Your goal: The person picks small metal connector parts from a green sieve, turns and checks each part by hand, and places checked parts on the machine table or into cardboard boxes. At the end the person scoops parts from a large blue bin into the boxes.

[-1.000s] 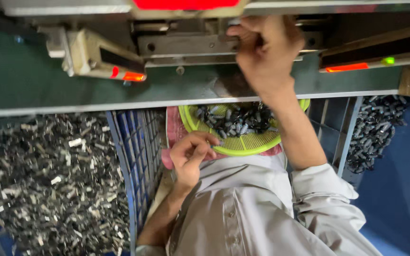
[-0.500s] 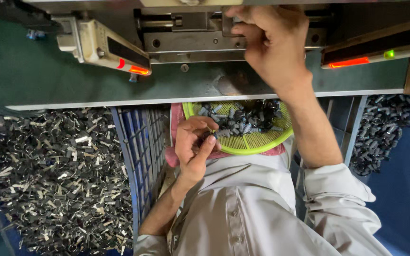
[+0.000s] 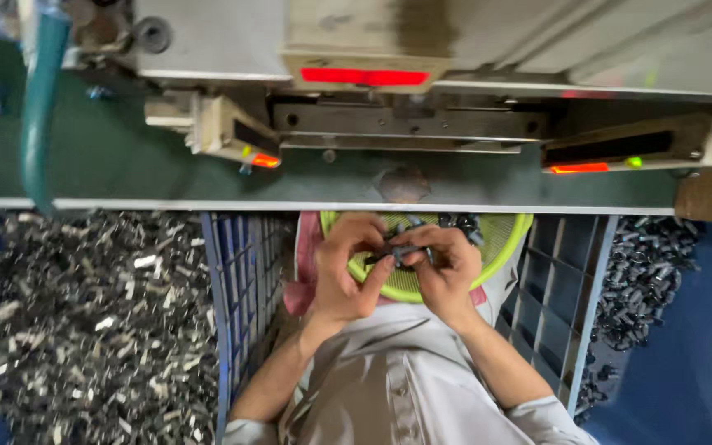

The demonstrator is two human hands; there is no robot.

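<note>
Green press table edge (image 3: 166,177) runs just above the grip; blue crates of metal scrap (image 3: 84,321) flank it both sides. Left hand (image 3: 344,276) and right hand (image 3: 442,272) meet fingertip to fingertip, pinching small dark metal parts (image 3: 397,250) over the yellow-green basket (image 3: 508,239) on the lap.

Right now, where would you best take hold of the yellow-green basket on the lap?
Grip the yellow-green basket at its bare right rim, coming from the right side. That rounded edge is free, while the left hand and right hand crowd its middle, pinching small dark metal parts, and more loose parts fill the far side.
</note>
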